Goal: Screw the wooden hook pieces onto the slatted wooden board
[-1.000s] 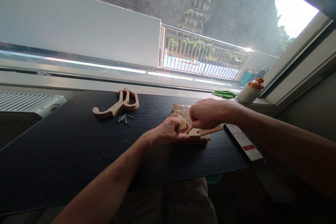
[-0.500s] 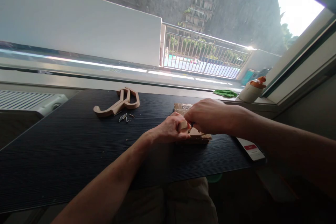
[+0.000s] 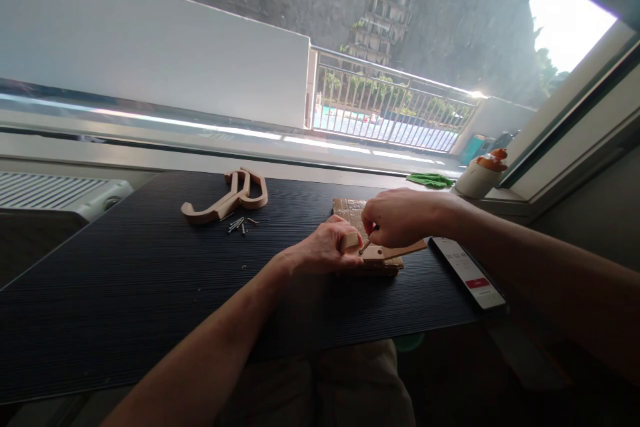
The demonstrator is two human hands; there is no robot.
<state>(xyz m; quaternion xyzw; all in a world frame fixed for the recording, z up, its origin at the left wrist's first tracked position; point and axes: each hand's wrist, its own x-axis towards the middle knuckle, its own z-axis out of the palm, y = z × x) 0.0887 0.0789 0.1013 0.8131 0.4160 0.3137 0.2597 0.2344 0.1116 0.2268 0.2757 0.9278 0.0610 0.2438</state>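
The wooden piece [image 3: 391, 253] lies under my two hands, its flat drilled arm running out to the right past my grip, with one dark hole showing just right of my left fingertips. My left hand [image 3: 327, 245] is clamped on it, and a pale, blunt wooden end [image 3: 349, 240] pokes up between thumb and fingers; I can't tell how it joins the flat arm. My right hand [image 3: 395, 217] is closed around a thin tool [image 3: 367, 244], most of it hidden in my fist; its shaft slants down to the wood right beside my left fingertips. Whether the tip sits in a hole or on a screw, I can't make out.

Directly beneath my grip, and showing on its far side too, is a cardboard pad [image 3: 346, 208], resting on the dark table [image 3: 125, 293]. Near my grip on the right, below my forearm, lies a phone [image 3: 467, 272] with its screen lit. Well to the left, a second wooden piece [image 3: 225, 204] with a curved hook rests on the table, a small scatter of screws [image 3: 236, 225] just on its near side. Beyond my right hand, by the window, are a green cloth [image 3: 430, 180] and a white container [image 3: 479, 179] with an orange-brown top. Farthest left stands a radiator [image 3: 60, 197].
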